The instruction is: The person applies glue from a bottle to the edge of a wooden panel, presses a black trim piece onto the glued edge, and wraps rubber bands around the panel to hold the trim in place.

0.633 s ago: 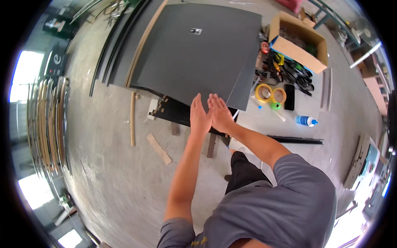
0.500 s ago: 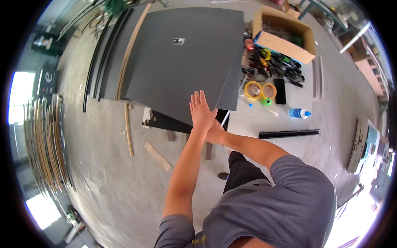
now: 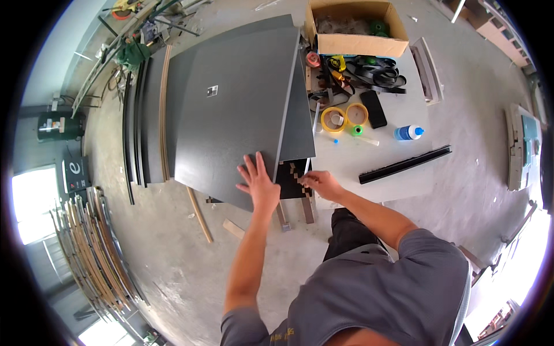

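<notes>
My left hand (image 3: 259,187) lies with fingers spread on the near right corner of a large dark grey panel (image 3: 231,121) with a small label. Another grey panel (image 3: 297,135) lies underneath and shows along the right side. Just right of that corner, my right hand (image 3: 324,185) has its fingertips pinched together. It is over a black surface (image 3: 294,187) where several small brown pieces show. What the pinch holds, if anything, is too small to make out.
On the pale table (image 3: 384,167) at right are a black channel strip (image 3: 404,164), a blue-and-white bottle (image 3: 408,132), yellow tape rolls (image 3: 333,119), a black phone-like slab (image 3: 374,109) and tangled black straps (image 3: 375,75). A cardboard box (image 3: 360,45) stands beyond. Wooden strips (image 3: 166,115) lie left.
My hands, together at the panel's near corner before, are now apart, the right one lower beside the edge. The top panel sits turned, uncovering more of the panel and black surface below.
</notes>
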A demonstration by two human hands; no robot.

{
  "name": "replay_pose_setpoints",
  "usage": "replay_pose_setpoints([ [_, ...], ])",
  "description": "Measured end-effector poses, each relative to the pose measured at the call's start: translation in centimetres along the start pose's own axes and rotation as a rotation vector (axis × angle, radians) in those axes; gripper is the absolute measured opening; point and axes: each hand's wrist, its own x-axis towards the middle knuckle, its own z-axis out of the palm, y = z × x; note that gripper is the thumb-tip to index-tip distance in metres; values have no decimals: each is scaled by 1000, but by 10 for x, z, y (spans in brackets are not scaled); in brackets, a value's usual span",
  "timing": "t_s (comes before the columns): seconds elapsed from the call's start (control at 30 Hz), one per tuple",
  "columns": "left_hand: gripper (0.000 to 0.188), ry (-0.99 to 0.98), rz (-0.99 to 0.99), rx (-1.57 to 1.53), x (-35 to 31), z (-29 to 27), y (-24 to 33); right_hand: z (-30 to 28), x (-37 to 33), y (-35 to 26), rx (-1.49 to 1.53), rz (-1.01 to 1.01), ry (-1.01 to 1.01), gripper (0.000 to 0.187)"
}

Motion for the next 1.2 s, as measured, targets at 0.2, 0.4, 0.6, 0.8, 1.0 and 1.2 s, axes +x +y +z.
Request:
replay_pose_setpoints([
  [0.2, 97, -64, 254, -621, -78, -178, -27, 51, 78, -5, 541, 213, 13, 42],
  [0.4, 90, -47, -62, -816, -168, -286, -32, 123, 59, -36, 457, 658, -179, 100],
  [0.6, 89, -22, -122, -1095, -236, -311, -32, 200, 64, 54, 1085, 538, -371, 100],
  [0.8, 90, 221, -156, -1021, -358, -275, -76, 220, -24, 27, 1164, 581, -166, 86],
  [1.0, 90, 191, 217, -952, -500, -224, -169, 126, -101, 43, 1033, 219, 13, 81],
  [1.2, 72, 816, -70, -699, -426, -130, -176, -78, -232, -32, 876, -281, 360, 94],
])
